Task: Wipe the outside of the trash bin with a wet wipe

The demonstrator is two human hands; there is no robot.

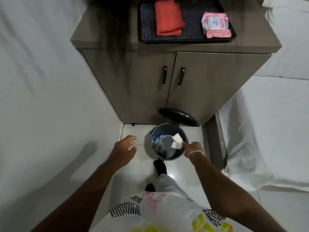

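Observation:
A small round dark trash bin (167, 157) stands on the floor in front of a cabinet, its black lid (178, 116) tipped up and back. My foot in a dark sock (160, 166) rests at the bin's near base. My right hand (193, 149) pinches a white wet wipe (176, 141) by one edge, and the wipe hangs over the bin's open mouth. Some small rubbish lies inside the bin. My left hand (124, 149) hovers left of the bin with its fingers loosely apart, holding nothing.
The brown two-door cabinet (175, 84) stands right behind the bin. On its top a dark tray (143, 37) holds a folded red cloth (168, 17) and a pink pack of wipes (216, 25). White beds (267, 131) flank the narrow tiled floor on both sides.

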